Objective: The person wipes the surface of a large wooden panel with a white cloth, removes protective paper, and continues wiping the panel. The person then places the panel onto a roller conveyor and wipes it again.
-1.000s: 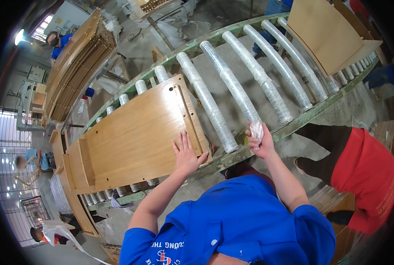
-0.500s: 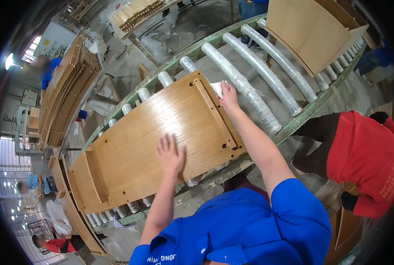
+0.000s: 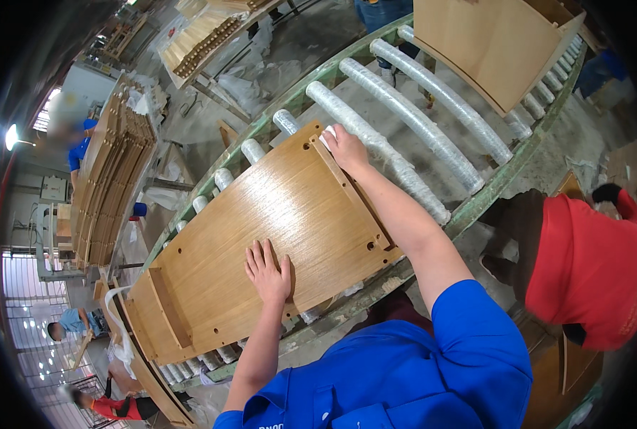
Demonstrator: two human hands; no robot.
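A brown wooden panel (image 3: 225, 236) lies flat across the rollers, with a wooden strip (image 3: 353, 194) along its right end and another batten (image 3: 167, 307) toward its left end. My left hand (image 3: 269, 274) rests palm down on the panel's near side, fingers spread. Up at the far right corner, my right hand (image 3: 348, 151) presses a small white cloth (image 3: 329, 133) against the end of the panel. Most of the cloth is hidden under my fingers. Dark holes show near the panel's corners and edges.
The plastic-wrapped rollers (image 3: 376, 132) run on a green frame (image 3: 468, 204). A wooden cabinet piece (image 3: 486, 50) stands farther along them. To my right, a person in a red shirt (image 3: 586, 268) bends over wooden parts. Stacked wooden panels (image 3: 115, 179) stand at the left.
My right hand has moved with the cloth from beyond the panel's right end onto its far right corner. My left hand stays flat on the panel, and the view has shifted slightly.
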